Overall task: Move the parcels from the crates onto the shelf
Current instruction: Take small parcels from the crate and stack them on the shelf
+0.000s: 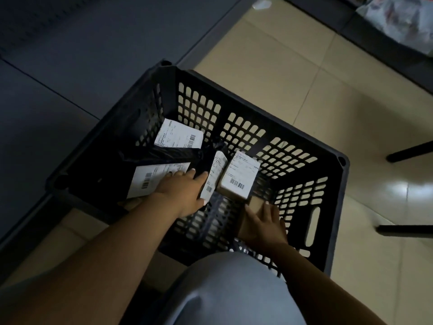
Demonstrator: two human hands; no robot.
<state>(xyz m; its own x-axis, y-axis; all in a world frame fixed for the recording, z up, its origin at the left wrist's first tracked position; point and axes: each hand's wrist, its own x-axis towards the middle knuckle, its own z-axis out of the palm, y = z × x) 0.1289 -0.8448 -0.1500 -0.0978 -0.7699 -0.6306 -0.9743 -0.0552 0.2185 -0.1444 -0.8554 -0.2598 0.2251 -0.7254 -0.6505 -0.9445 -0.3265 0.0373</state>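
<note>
Item: black slatted crate (276,146), standing on the tiled floor (293,73), viewed from above. It holds at least 5 parcels, all in its lower part.

Contents:
- 1 white-labelled box (179,136) at the far left corner, leaning on the wall.
- 1 black poly-bag parcel (150,177) with a large white label, lying flat at the left.
- 1 slim parcel (214,175) standing on edge in the middle, label and barcode facing up.
- 1 cardboard box (239,175) with a barcode label, just beside the slim one, tilted.
- 1 small brown box (256,204) at the near right, partly covered.

Hands: left hand (181,193) lies across the black bag's label, fingers spread and flat, thumb side touching the slim parcel — pressing or feeling for a hold, not closed round anything. Right hand (264,225) rests over the small brown box with fingers curled on its top edge; whether it truly grips cannot be told in this dim light.

Step in hand, by my judgement: the pick-up from the crate — nothing has been lifted clear. The shelf is not plainly in view; a dark edge (379,43) with a pale bag (403,22) runs along the upper right.

Next move calls for: closing each hand on 1 parcel, lifting straight up past the crate rim, taking care that the leaning boxes do not topple.
</note>
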